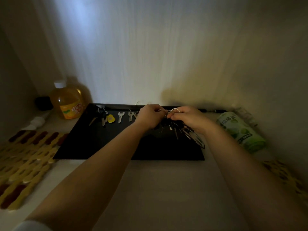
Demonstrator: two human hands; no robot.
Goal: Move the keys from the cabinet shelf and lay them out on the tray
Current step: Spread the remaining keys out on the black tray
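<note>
Hands meet over the back of a black tray [80, 147] that lies flat on a pale shelf [158, 189]. The left hand [150, 115] has its fingers curled around a metal ring, and the right hand [188, 117] pinches the rings too, so both hold the same big bunch of keys [176, 129]. The keys hang down from the rings and their tips touch the tray. More keys already lie in a row along the back of the tray: a small bunch with a yellow tag [110, 118] on the left, then a single silver key [120, 116], then another silver key [130, 115] just beside the left hand. A bottle of yellow drink [67, 101] stands upright behind the tray's left corner. A green pack [241, 132] lies on its side to the right of the tray. A yellow and brown mat [25, 164] lies on the left, touching the tray's edge.
</note>
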